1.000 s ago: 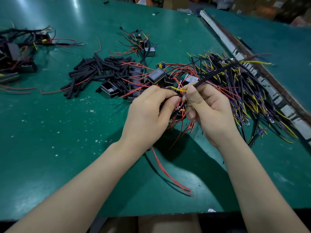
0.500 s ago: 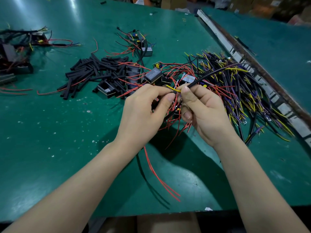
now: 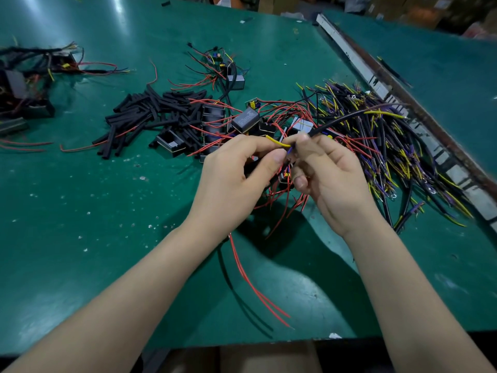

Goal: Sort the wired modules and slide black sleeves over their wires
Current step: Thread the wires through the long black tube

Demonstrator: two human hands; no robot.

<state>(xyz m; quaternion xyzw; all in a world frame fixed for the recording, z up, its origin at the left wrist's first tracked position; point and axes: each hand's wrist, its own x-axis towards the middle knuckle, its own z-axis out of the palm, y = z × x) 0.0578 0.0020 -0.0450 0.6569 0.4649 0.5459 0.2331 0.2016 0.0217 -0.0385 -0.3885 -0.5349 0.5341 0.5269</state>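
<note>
While the left hand [image 3: 236,173] pinches a short yellow wire [image 3: 278,141] between thumb and forefinger, the right hand [image 3: 330,176] pinches the near end of a black sleeve [image 3: 341,120] at its fingertips, so both hands are closed on the work, raised a little above the green table [image 3: 80,211] near its middle. The sleeve's mouth sits just beside the yellow wire's end, where a bit of purple wire also shows; whether the wire tips have entered the sleeve cannot be told, since the fingers cover the join.

The sleeve looks light and limp, a thin tube that bends under its own length, so it is best held close to its open end, where the right fingers have it; a hold further back would likely let the mouth droop and wander. The wires seem thin and springy, apt to buckle if pushed from far behind, so the left hand's hold close to the tip suits the job.

The sleeve's long axis runs from the fingertips up and to the right, arching over the pile of yellow and purple wires [image 3: 390,157], with yellow and purple wire ends sticking out of its far end. The yellow wire points right, toward the mouth. Loose sleeves [image 3: 150,117] lie heaped to the left, beside the wired modules [image 3: 246,120].
</note>
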